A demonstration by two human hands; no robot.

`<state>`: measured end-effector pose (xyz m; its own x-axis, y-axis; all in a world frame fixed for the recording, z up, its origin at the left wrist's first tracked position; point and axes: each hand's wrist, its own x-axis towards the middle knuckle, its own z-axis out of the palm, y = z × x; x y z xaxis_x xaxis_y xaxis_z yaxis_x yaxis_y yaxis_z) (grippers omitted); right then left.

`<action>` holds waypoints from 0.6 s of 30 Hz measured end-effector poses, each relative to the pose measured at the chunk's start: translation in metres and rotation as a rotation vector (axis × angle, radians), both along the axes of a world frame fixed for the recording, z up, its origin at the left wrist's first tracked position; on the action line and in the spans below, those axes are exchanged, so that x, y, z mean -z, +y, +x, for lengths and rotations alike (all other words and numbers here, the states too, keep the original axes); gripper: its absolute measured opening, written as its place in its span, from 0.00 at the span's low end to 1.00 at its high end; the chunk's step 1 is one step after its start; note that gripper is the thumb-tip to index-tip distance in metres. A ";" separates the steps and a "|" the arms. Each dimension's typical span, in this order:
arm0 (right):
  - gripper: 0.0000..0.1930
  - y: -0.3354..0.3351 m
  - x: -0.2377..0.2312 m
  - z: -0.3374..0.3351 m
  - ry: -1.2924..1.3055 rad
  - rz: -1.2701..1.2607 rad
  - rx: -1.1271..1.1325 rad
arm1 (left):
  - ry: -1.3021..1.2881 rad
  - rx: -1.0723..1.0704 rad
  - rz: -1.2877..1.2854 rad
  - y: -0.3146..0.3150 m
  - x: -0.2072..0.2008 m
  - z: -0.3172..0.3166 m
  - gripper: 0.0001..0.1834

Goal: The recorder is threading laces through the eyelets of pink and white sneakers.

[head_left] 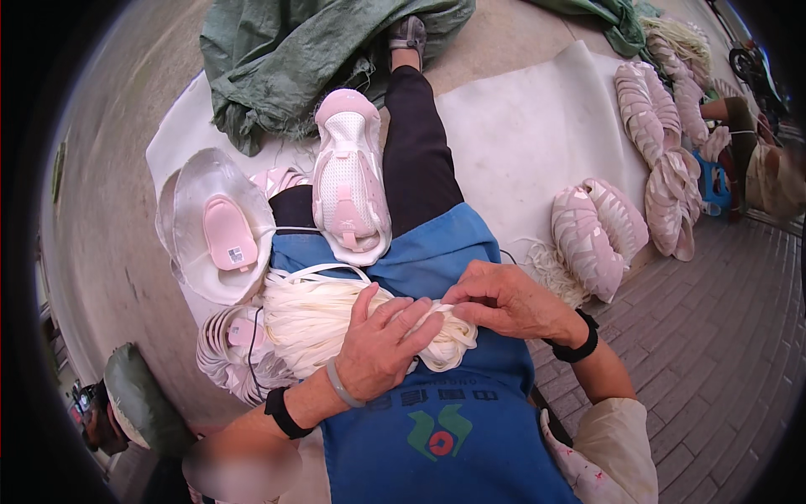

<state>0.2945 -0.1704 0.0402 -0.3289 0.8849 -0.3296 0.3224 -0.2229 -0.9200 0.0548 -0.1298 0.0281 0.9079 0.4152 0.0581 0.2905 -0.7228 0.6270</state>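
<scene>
A bundle of cream laces (306, 323) was spread across the lap, on a blue apron (428, 391), its narrower end turned to 3 o'clock. It was covered in part by the left hand (376, 349), which was laid palm down with the fingers loosely spread and the thumb raised; whether any strand was gripped beneath it cannot be told. At the 3 o'clock end, a strand was pinched between the thumb and forefinger of the right hand (514, 302), with the other fingers curled. Seen from the bundle, a pink and white shoe (348, 176) was set lengthwise on the lap at 12 o'clock. At 10 o'clock a pink insole (227, 231) was held in a white container (206, 176), and between 8 and 9 o'clock pink shoe pieces (220, 357) were packed together. More pink pieces (588, 239) were stacked at 2 o'clock, near some loose laces (550, 269). Beyond the shoe, a green cloth (269, 59) was heaped, and at 1 o'clock a white sheet (529, 118) was spread.
</scene>
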 end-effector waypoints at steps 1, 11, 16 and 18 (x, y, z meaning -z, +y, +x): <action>0.08 0.001 0.000 0.000 0.001 0.002 -0.002 | 0.001 -0.002 0.002 0.000 0.000 0.000 0.34; 0.07 0.003 0.009 -0.010 0.036 -0.013 0.175 | 0.014 -0.075 -0.101 0.004 -0.005 0.004 0.41; 0.08 0.001 0.000 0.018 0.707 -0.565 0.507 | 0.138 -0.108 -0.167 0.011 -0.003 0.014 0.45; 0.07 0.001 -0.003 0.039 0.634 -0.535 0.522 | 0.144 -0.113 -0.137 0.010 -0.003 0.013 0.45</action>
<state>0.3334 -0.1693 0.0435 -0.1934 0.7545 -0.6272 -0.4547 -0.6353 -0.6241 0.0682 -0.1196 0.0309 0.8502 0.5095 -0.1323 0.4578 -0.5916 0.6636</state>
